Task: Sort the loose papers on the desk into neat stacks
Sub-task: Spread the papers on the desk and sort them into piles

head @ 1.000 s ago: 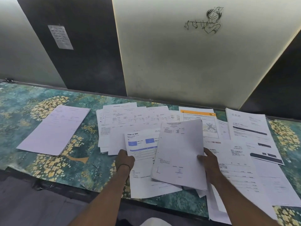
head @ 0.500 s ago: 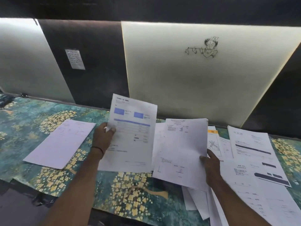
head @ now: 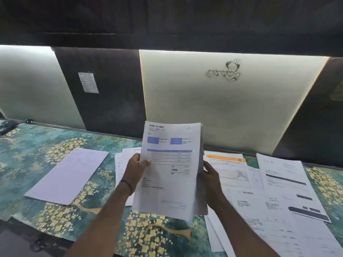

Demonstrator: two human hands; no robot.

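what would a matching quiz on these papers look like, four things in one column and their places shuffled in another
1 blue-boxed sheet
2 orange-banded sheet
3 pale stack
4 flute-player drawing

a on the lit wall panel
b alone on the desk, far left
c held between left hand and right hand
d flat on the desk, right of both hands

Pairs: 1-c, 2-d, 3-b, 4-a

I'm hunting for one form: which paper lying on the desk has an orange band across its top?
The sheet just right of the right hand, by the desk's back edge. Other papers show only dark print; the held sheaf has blue blocks.
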